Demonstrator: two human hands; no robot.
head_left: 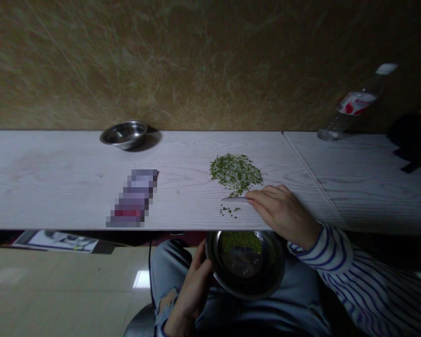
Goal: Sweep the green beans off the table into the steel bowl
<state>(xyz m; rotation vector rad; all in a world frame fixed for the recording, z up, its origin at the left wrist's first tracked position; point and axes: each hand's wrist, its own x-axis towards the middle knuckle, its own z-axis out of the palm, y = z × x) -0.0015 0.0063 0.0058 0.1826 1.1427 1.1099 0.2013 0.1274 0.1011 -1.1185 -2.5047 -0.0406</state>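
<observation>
Small green beans [236, 171], like mung beans, lie in a loose patch on the white wood-grain table [182, 192]. A few more are scattered nearer the front edge. My right hand [282, 210] is closed on a thin flat piece [234, 200], seen almost edge-on, whose narrow end points left between the patch and the stray beans. I cannot make out its kind. Below the table edge, my left hand [196, 281] grips the left side of a metal bowl [247, 288] above my lap. Green beans are gathered along its far inner side.
Toward the back left stands another metal bowl [124, 135]. A pixelated oblong item [133, 199] lies in front of it. At the back right is a clear plastic bottle [358, 103] with a white cap, near a dark object [414, 140]. The wall rises directly behind the table.
</observation>
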